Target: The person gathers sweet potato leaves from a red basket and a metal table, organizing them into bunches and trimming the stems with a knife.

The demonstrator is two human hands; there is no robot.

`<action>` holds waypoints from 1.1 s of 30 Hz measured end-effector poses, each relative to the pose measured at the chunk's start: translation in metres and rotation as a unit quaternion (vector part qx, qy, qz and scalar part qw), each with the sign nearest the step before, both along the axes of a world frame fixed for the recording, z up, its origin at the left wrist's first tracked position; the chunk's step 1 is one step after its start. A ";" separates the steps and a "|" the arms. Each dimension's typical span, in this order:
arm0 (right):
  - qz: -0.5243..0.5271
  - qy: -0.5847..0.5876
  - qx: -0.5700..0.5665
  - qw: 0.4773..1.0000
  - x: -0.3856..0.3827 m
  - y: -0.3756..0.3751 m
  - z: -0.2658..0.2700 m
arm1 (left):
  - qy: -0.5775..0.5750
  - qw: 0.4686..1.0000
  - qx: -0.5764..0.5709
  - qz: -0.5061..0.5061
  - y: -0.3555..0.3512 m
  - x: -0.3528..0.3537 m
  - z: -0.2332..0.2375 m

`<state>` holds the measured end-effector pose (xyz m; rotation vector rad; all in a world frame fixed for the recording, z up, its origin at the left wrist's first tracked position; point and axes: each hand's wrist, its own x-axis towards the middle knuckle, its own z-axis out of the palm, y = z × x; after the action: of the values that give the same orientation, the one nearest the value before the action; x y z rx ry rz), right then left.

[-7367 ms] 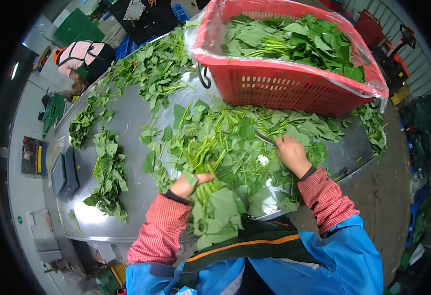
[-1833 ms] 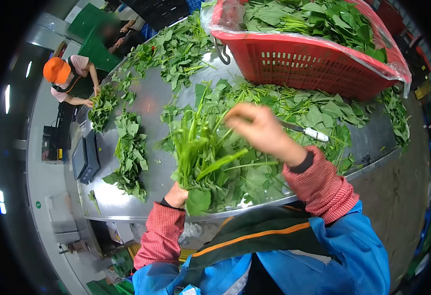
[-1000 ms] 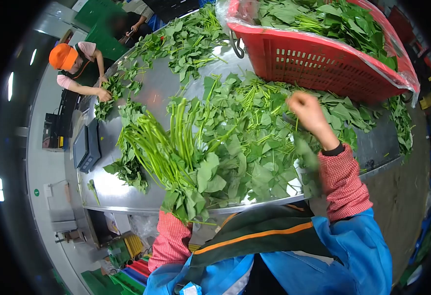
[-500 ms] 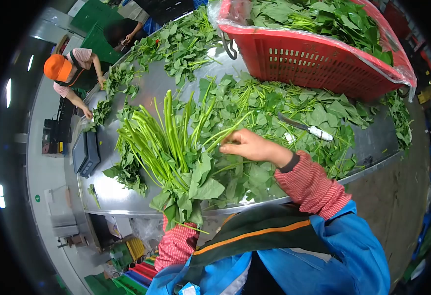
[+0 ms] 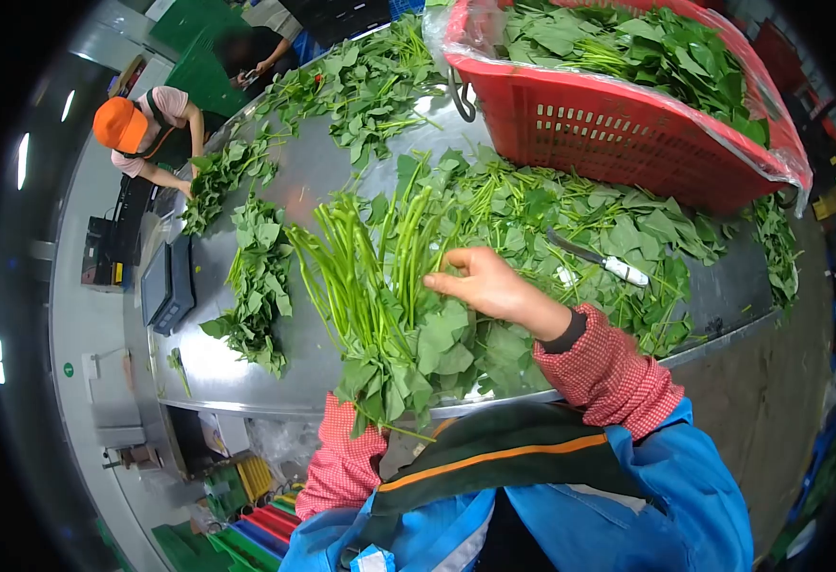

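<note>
A thick bunch of leafy green stems [image 5: 365, 276] stands upright in front of me, cut ends up and leaves hanging down. My left hand is hidden beneath its leaves; only the red checked sleeve [image 5: 341, 458] shows, and the bunch is held up from there. At the right edge of the bunch is my right hand [image 5: 494, 286], fingers bent with their tips near the thumb. Whatever lies between those fingertips is too small to make out. Loose greens [image 5: 532, 205] spread over the metal table behind and beside this hand.
A curved knife with a white handle [image 5: 625, 271] lies on the greens to the right. Behind it stands a red crate [image 5: 618, 124] lined with plastic and filled with greens. A scale [image 5: 168, 286] and a leafy pile [image 5: 258, 276] are at left. A co-worker in an orange cap [image 5: 120, 124] handles greens.
The bunch has shifted right and sits closer to my right hand. A stem that stuck out past my right fingertips no longer shows there. The co-worker's hands have moved closer together.
</note>
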<state>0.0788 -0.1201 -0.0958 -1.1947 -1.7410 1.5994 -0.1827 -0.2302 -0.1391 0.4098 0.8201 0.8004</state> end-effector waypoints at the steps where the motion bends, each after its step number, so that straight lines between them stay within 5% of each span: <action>1: -0.020 0.035 -0.023 0.999 0.005 0.000 -0.001 | -0.002 1.000 0.000 0.000 0.000 0.000 0.000; 4: -0.081 0.193 -0.176 0.962 0.031 0.000 -0.008 | -0.001 1.000 0.000 0.008 -0.002 -0.002 0.000; 7: -0.039 0.579 -0.292 0.761 0.065 0.009 -0.010 | -0.003 1.000 -0.001 0.009 0.000 -0.003 0.000; 10: -0.135 0.572 -0.207 0.782 0.084 0.018 0.002 | -0.006 1.000 -0.005 0.011 0.000 -0.004 -0.003; 11: -0.072 0.451 -0.195 0.868 0.084 0.019 -0.007 | -0.006 1.000 -0.004 0.009 0.001 -0.004 -0.005; 13: -0.149 0.222 -0.115 0.957 0.038 -0.001 0.020 | -0.010 1.000 -0.007 0.003 0.003 -0.001 -0.008; 16: -0.072 0.118 -0.121 0.983 0.003 0.006 -0.001 | -0.014 1.000 -0.010 -0.009 0.006 0.003 -0.013; 21: -0.079 0.164 -0.101 0.978 0.024 0.011 -0.020 | -0.019 1.000 -0.008 -0.011 0.010 0.001 -0.016; 22: -0.044 0.309 -0.180 0.933 0.034 0.012 -0.019 | -0.021 1.000 -0.009 -0.011 0.010 0.000 -0.016; 24: 0.031 0.566 -0.317 0.760 0.056 0.018 -0.015 | -0.020 1.000 -0.010 -0.013 0.012 -0.002 -0.017; 26: -0.016 0.690 -0.238 0.683 0.078 0.026 -0.002 | -0.018 1.000 -0.009 -0.013 0.012 -0.005 -0.018; 30: -0.144 0.280 -0.039 0.948 0.053 0.007 0.041 | -0.022 0.999 -0.011 -0.026 0.015 -0.006 -0.025; 32: -0.070 0.263 -0.097 0.957 0.025 -0.004 0.044 | -0.028 0.999 -0.017 -0.040 0.019 -0.005 -0.032; 33: -0.104 0.172 -0.009 0.980 0.009 -0.003 0.029 | -0.030 0.998 -0.019 -0.046 0.020 -0.003 -0.035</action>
<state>0.0876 -0.1234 -0.0664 -0.9999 -1.3423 1.5866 -0.1860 -0.2105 -0.1743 0.3855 0.7542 0.7077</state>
